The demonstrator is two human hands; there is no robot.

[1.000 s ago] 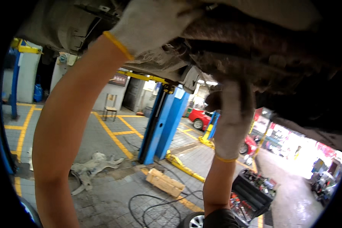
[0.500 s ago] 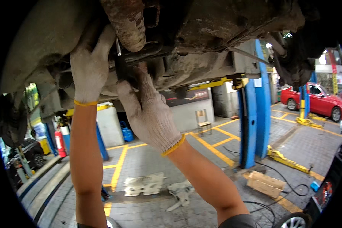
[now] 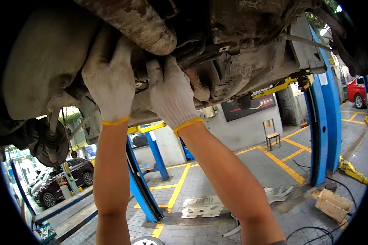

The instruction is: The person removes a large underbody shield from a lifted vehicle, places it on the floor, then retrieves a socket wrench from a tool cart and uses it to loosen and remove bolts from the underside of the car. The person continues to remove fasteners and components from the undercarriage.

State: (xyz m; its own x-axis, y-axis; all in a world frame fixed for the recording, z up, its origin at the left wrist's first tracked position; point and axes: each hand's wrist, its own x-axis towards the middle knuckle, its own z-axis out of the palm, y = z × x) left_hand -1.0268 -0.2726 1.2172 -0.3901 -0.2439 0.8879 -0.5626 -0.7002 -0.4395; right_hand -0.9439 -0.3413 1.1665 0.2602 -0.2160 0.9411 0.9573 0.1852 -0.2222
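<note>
Both hands wear off-white knit gloves with yellow cuffs and reach up into the underside of a raised car (image 3: 249,53). My left hand (image 3: 110,87) is beside a large, smooth grey panel (image 3: 41,69). Its fingers and thumb close around something in the dark gap, and the tips are hidden. To its right, my right hand (image 3: 171,96) has bent fingers closed just below a rusty, dirt-caked pipe (image 3: 139,24). What it grips is out of sight. A shorter rusty pipe (image 3: 198,85) hangs beside that hand.
Blue lift posts (image 3: 321,122) with yellow arms (image 3: 274,89) stand around the car. On the tiled floor are a pale perforated panel (image 3: 202,207), a cardboard box (image 3: 333,205) and black hoses (image 3: 315,230). A chair (image 3: 271,134) stands farther back; a dark car (image 3: 65,179) is at left.
My view has swung left and closer to the underside. My right hand has moved up and nearer my left. The dark-handled tool with a metal shaft beside it is no longer visible.
</note>
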